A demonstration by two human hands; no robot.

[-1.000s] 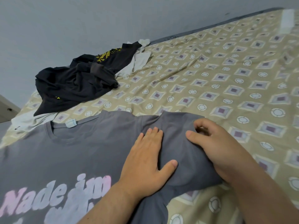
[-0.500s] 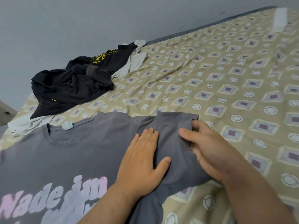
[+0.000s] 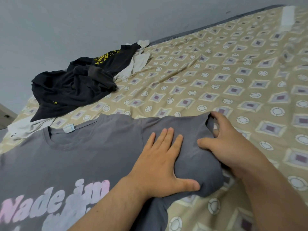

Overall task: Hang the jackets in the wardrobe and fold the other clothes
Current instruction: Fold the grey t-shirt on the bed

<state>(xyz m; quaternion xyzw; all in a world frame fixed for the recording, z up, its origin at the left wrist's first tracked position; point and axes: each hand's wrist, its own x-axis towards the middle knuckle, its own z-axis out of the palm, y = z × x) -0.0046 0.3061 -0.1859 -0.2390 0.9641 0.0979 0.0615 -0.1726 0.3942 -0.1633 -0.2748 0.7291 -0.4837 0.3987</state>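
At the far left a pale garment (image 3: 25,129) lies crumpled under a heap of black clothes (image 3: 71,87), both unfolded on the bed (image 3: 116,100). Nearer, the grey T-shirt (image 3: 83,155) lies spread print-up, not yet folded. The left hand (image 3: 160,165) rests flat on it by the shoulder seam, fingers straight, while the right hand (image 3: 230,147) pinches the cuff of the sleeve (image 3: 191,130), thumb on top, fingers curled into the opening. Folding seems barely begun: this sleeve looks like the first fold, the heap is left to do, and no wardrobe or jacket is in view
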